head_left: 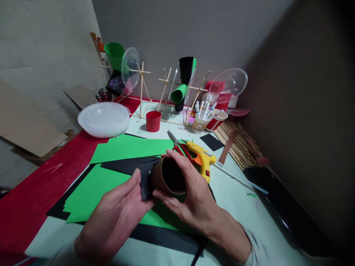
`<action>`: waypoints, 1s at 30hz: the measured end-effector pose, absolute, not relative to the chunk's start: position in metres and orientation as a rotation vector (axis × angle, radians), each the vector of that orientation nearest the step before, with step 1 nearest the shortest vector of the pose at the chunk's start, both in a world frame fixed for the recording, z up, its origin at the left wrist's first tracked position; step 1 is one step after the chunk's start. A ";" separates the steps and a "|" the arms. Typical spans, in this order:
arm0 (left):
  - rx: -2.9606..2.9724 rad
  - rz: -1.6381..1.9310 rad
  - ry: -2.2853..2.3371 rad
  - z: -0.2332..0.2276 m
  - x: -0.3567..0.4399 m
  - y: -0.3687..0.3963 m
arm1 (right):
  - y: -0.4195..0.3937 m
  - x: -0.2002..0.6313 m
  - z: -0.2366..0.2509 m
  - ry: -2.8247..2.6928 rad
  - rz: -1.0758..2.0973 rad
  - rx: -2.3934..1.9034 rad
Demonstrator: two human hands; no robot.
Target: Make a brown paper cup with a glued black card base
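My right hand [191,184] is wrapped round a brown paper cup [158,175], its open mouth tilted up toward me. My left hand [119,210] presses a black paper piece [145,181] against the cup's far-left end, thumb on top and fingers underneath. A shiny bead that looks like glue shows where the two meet. Just beyond my right hand lie a yellow hot glue gun [203,157] and red-handled scissors [177,142]. Under both hands are green sheets [85,195] and black sheets [166,236]. The inside of the cup is dark.
A red cup [153,122] and a translucent white bowl [104,119] stand farther back. Behind them are stick frames [142,88] with green and black cones [186,70]. Paper rolls fill a patterned cup [200,125]. Bamboo sticks [241,144] and a glue stick [244,179] lie on the right.
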State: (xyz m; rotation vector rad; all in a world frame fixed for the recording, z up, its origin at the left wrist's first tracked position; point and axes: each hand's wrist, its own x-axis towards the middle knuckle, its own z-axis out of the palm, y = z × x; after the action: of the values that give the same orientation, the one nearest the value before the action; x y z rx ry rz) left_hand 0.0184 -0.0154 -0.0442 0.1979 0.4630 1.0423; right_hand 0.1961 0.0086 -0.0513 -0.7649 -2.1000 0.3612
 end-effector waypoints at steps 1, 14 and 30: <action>0.198 1.042 0.473 -0.044 0.018 -0.016 | 0.009 0.196 -0.052 -2.104 0.363 -0.760; 0.651 1.241 0.992 -0.039 0.022 -0.032 | 0.009 0.202 -0.028 -1.591 0.683 -1.092; 0.527 1.352 1.197 -0.033 0.020 -0.025 | 0.003 0.214 -0.022 -1.884 0.731 -1.108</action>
State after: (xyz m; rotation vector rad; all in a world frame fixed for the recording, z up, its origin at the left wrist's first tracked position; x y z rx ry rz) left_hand 0.0201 -0.0245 -0.0330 0.5268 1.1971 1.3524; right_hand 0.2142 0.0026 -0.0215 -1.1082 -1.8840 0.7306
